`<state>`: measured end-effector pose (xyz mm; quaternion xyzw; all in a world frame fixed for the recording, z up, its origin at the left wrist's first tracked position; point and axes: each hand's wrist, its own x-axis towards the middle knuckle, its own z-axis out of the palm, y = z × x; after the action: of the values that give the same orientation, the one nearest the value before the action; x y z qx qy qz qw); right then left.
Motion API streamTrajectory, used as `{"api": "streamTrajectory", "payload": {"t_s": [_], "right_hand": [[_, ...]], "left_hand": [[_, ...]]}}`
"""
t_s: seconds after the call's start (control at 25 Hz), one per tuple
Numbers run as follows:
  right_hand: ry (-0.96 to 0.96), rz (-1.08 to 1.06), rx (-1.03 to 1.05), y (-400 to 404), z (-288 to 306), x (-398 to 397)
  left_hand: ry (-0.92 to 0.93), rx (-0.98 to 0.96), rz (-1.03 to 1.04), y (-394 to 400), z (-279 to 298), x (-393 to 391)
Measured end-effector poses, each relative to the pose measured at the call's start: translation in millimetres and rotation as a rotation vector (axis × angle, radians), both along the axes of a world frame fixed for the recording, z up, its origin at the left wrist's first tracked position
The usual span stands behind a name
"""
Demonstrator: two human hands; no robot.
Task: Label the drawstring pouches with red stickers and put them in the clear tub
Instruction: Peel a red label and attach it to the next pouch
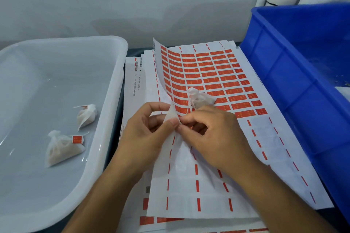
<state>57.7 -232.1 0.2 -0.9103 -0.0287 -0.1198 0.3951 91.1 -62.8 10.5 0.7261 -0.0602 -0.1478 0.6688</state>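
2 labelled pouches (64, 147) already in clear tub (115, 85). 3rd pouch (200, 98) on sticker sheet (208, 73); left hand (144, 130) pinching lifted sheet edge, right hand (214, 130) fingers pinching at a sticker. Labelling and binning left.

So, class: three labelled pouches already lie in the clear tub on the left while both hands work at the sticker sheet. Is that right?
Not quite. The head view shows two pouches in the clear tub, not three. The rest stands.

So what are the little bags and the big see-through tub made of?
The little bags look like thin white mesh cloth: soft, crumpled, and you can faintly see brownish filling through them. The tub looks like cloudy, glossy plastic, since light glints off its smooth floor.
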Motion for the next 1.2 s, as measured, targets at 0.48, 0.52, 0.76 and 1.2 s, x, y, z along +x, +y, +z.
{"api": "streamTrajectory", "payload": {"t_s": [0.48, 0.52, 0.76, 1.2], "right_hand": [[0.034, -0.006, 0.161, -1.6, 1.1, -1.8], [0.039, -0.005, 0.177, -1.3, 1.1, -1.4], [0.064, -0.030, 0.234, 1.3, 1.0, 0.4], [0.037, 0.000, 0.164, 1.6, 3.4, -0.3]], "left_hand": [[-0.068, -0.029, -0.046, 1.0, 4.9, -0.4], [-0.070, -0.026, -0.044, 1.2, 4.9, -0.2], [-0.101, 0.032, -0.021, 3.1, 3.8, 0.7], [-0.100, 0.050, -0.010, 1.9, 4.3, 0.8]]}}
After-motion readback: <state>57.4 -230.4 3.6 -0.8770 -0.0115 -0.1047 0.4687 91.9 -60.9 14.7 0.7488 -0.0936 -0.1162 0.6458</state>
